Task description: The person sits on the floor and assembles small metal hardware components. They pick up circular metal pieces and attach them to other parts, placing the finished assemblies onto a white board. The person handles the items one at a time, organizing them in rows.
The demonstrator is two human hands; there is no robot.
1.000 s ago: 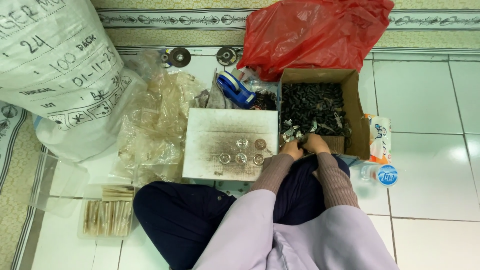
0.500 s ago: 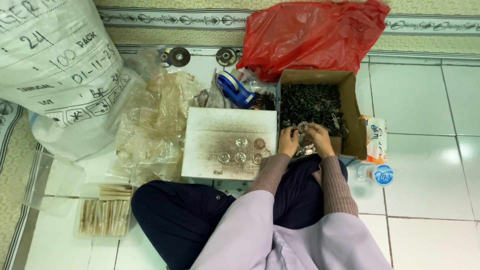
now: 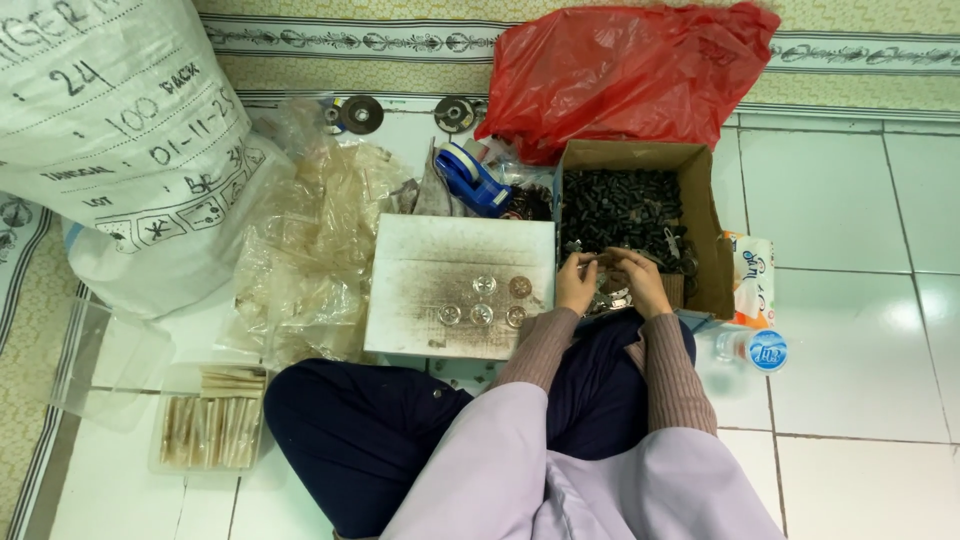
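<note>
I sit on a tiled floor. My left hand [image 3: 575, 281] and my right hand [image 3: 640, 280] are held close together at the near edge of an open cardboard box [image 3: 705, 215] filled with small dark parts [image 3: 620, 205]. The fingers of both pinch a small metal piece [image 3: 601, 262] between them. Under the hands lies a heap of shiny metal bits [image 3: 612, 299]. To the left stands a stained white box [image 3: 440, 255] with several small round discs [image 3: 483, 300] laid on its top.
A red plastic bag [image 3: 620, 70] lies behind the cardboard box. A big white sack [image 3: 110, 140] and crumpled clear bags [image 3: 310, 250] are at the left. A blue tape dispenser [image 3: 470, 180], a water bottle [image 3: 755, 350] and a clear tray of wooden sticks [image 3: 210, 425] surround me.
Both hands have stayed together at the near edge of the cardboard box, shifting slightly while working a small piece. The view has drifted a little.
</note>
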